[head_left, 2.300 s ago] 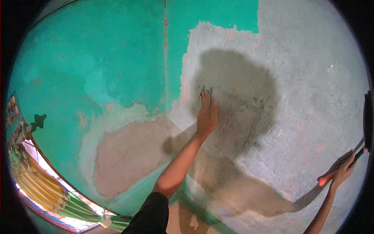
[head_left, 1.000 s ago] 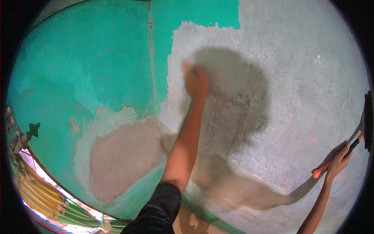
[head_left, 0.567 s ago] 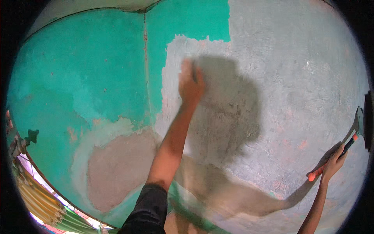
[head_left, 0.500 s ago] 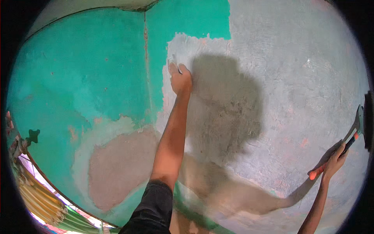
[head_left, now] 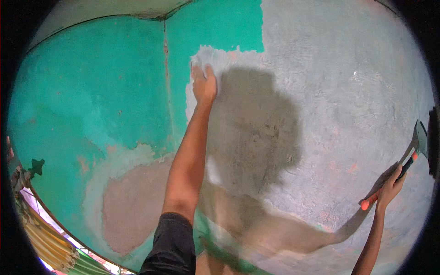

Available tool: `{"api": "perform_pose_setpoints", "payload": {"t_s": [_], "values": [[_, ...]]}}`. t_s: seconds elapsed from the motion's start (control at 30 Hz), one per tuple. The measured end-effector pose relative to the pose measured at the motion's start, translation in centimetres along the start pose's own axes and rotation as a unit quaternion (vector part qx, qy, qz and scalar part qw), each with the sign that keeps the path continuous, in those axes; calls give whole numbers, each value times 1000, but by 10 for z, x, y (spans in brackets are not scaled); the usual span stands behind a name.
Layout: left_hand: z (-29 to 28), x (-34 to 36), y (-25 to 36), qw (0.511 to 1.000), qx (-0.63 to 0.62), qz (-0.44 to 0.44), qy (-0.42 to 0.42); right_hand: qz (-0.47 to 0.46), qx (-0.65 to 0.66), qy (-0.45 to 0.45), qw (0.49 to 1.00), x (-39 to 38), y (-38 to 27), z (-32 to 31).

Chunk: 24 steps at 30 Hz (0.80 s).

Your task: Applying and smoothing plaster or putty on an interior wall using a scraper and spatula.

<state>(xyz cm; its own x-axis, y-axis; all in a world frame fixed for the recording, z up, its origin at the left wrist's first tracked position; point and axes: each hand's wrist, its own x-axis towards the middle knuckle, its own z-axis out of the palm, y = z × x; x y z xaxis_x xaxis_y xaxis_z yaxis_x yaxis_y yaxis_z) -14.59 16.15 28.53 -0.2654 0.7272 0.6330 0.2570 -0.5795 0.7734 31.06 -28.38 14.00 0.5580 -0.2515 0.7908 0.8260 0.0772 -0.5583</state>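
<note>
My left hand (head_left: 205, 85) reaches up to the wall, against the grey stripped patch beside the jagged edge of the green paint (head_left: 123, 91). Its fingers point upward with the thumb apart; I make out nothing held in them, though the fingertips blend into the pale surface. At the right, my right hand (head_left: 391, 187) is closed round the handle of a hatchet (head_left: 409, 164). That handle is black and orange, with an orange butt below the hand. The dark metal head sits at its upper end, close to the wall.
Bare grey plaster (head_left: 330, 105) covers the wall on the right. A vertical crack (head_left: 166, 68) runs down the corner. Lower left shows a brownish bare patch (head_left: 135, 201), and a yellow and green curtain (head_left: 50, 238) hangs beyond it. My shadow (head_left: 254, 128) falls on the plaster.
The view has shifted slightly, so the wall sits a little lower and further left. My left hand has moved up along the wall toward the paint's upper corner. The right hand keeps the hatchet.
</note>
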Motion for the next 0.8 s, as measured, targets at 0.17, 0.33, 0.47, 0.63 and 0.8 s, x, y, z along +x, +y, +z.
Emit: {"api": "perform_pose_setpoints", "payload": {"t_s": [0.17, 0.33, 0.47, 0.63, 0.8], "values": [[10, -6, 21, 956, 38, 283, 69, -57, 33, 11, 998, 0, -1, 3], [-1, -7, 34, 930, 131, 337, 62, 8, 29, -1, 1000, -3, -7, 2], [-11, -4, 38, 982, 127, 127, 52, 32, 38, 13, 999, -5, -11, 4], [-9, 2, 41, 931, 164, 307, 111, -14, 31, 27, 999, -3, -7, 5], [-12, -2, 49, 962, 151, 219, 57, 19, 67, -2, 998, -2, -2, 3]]}}
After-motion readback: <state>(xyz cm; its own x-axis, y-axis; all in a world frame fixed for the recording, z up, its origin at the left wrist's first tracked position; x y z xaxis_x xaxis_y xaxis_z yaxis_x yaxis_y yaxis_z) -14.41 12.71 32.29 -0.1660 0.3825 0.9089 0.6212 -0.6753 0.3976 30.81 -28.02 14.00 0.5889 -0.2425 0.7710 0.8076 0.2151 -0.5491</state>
